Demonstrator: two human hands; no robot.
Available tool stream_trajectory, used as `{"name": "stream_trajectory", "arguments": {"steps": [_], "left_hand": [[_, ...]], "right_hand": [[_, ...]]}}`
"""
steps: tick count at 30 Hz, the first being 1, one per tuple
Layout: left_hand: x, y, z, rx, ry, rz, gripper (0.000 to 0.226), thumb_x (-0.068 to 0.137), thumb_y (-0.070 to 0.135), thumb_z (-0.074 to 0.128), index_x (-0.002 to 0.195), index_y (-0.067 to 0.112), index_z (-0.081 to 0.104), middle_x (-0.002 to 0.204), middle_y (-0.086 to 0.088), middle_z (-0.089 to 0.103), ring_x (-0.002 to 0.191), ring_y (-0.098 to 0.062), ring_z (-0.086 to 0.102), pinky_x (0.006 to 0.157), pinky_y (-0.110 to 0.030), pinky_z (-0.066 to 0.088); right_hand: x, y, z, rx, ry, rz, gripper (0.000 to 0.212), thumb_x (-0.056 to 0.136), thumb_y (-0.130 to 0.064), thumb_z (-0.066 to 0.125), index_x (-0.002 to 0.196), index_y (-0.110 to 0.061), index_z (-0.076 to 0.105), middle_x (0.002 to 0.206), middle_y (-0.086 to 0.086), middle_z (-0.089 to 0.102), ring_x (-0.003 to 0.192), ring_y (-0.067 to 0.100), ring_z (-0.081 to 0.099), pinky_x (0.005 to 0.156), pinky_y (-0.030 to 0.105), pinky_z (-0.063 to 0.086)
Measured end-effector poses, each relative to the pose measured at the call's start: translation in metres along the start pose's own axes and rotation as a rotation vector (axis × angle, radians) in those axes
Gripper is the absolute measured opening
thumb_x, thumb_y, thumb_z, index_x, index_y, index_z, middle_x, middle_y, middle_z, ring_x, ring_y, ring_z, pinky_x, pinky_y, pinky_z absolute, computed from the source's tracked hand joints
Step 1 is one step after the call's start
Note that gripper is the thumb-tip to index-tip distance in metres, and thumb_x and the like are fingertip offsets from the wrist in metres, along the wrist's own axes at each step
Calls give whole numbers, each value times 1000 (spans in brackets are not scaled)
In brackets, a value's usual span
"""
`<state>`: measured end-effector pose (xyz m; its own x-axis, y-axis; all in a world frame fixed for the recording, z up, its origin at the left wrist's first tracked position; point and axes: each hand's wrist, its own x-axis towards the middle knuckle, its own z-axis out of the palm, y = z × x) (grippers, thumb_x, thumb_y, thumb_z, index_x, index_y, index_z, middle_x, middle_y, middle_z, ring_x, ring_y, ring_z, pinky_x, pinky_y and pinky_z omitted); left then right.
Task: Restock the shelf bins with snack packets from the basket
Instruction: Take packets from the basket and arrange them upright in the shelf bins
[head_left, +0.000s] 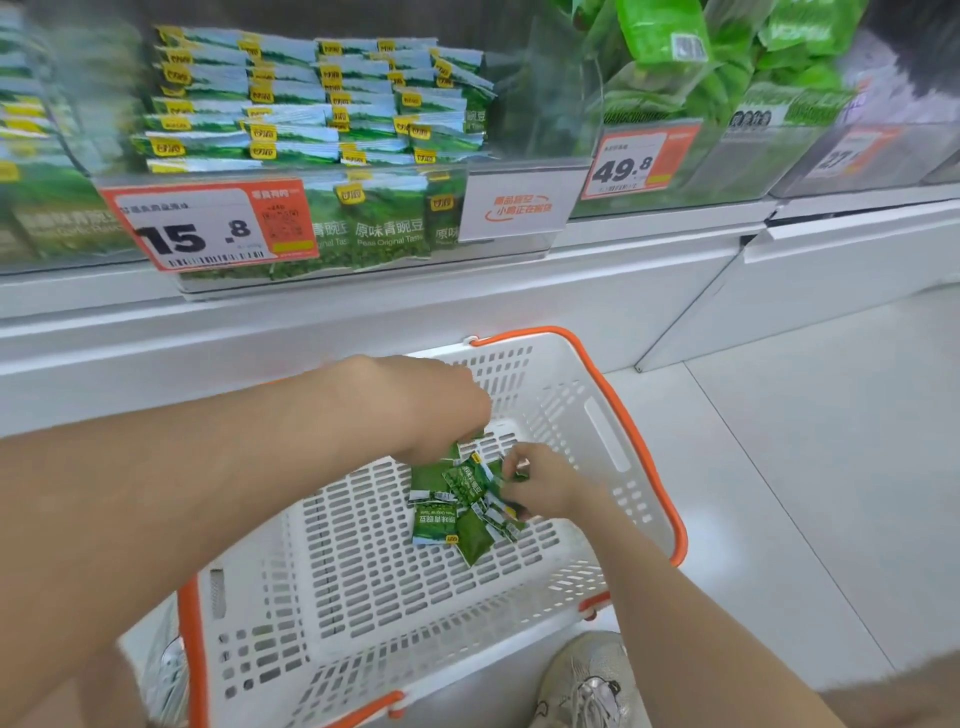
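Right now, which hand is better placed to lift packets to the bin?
Probably left: the left hand touches packets on the basket's shelf side, below the pea bin; the right hand pinches one farther out.

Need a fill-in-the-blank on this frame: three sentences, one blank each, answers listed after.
1. The left hand and right hand reach into the white basket, whose handles are ____.
2. The packets lying in it are ____ in colour.
3. The leftmost price tag reads ____.

Missing words: orange; green; 15.8
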<state>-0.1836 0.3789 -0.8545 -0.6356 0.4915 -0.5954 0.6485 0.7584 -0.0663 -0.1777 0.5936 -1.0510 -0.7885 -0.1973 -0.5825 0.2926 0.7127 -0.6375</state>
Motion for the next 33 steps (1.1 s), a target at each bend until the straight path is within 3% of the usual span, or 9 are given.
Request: {"name": "stream_trajectory", "arguments": {"steps": [4,7,9,14,19,23,28,31,33], "left_hand": [[-17,-13,-11,-116,44,-112,45,97,-1,52,138,16,56,123,-10,56,82,-25,61,56,-34,44],[-25,-28,-15,-255,127,-141,43,97,29,70,133,13,55,122,-8,59,105,-28,62,84,-40,55],[-34,-37,-22,-393,161,-167,53,89,42,79,126,14,54,118,-5,61,104,-24,58,86,-38,53],[-58,-48,-34,-1087,351,-200,36,85,15,85,112,13,62,96,-13,75,85,-27,77,76,-44,66],[-73,-47,-47,-1430,587,-189,30,86,5,84,110,11,67,96,-14,77,87,-24,78,77,-37,66],[-82,-44,-53,-1385,757,-214,13,88,5,81,95,13,74,84,-6,79,80,-19,78,72,-35,66],[-83,-49,-60,-1274,876,-204,13,85,9,85,92,16,76,79,0,79,75,-16,77,74,-36,66],[-85,-60,-73,-1033,1075,-211,7,87,27,82,85,25,76,73,10,75,69,-3,71,71,-24,59],[-86,-69,-78,-823,1202,-263,13,93,32,70,82,26,72,72,13,71,70,-3,67,72,-27,55]], "right_hand": [[-21,-69,-22,364,-61,-121,45,89,-5,76,122,-18,49,106,22,68,84,36,73,80,46,64],[-44,-116,-35,484,-87,-303,37,90,-6,77,122,-5,58,107,20,75,94,33,75,88,48,61],[-61,-139,-42,592,-58,-401,30,89,0,76,115,1,61,108,24,73,95,35,73,83,44,60],[-85,-179,-44,1057,37,-487,44,79,7,69,118,-7,54,105,27,67,96,38,66,89,45,55],[-99,-202,-40,1209,156,-527,50,79,5,74,124,-8,55,106,22,71,93,34,65,79,36,51],[-108,-208,-43,1096,224,-587,50,83,6,77,125,-15,60,119,21,73,99,36,70,81,38,54],[-119,-222,-52,899,368,-639,36,88,-1,78,120,-14,70,109,15,76,97,30,73,82,40,57],[-128,-238,-67,803,591,-720,22,86,-3,81,106,-9,73,89,6,77,76,16,69,70,31,55],[-130,-253,-83,720,795,-778,21,85,-4,82,102,-8,70,86,-2,77,76,10,71,69,24,55]]}}
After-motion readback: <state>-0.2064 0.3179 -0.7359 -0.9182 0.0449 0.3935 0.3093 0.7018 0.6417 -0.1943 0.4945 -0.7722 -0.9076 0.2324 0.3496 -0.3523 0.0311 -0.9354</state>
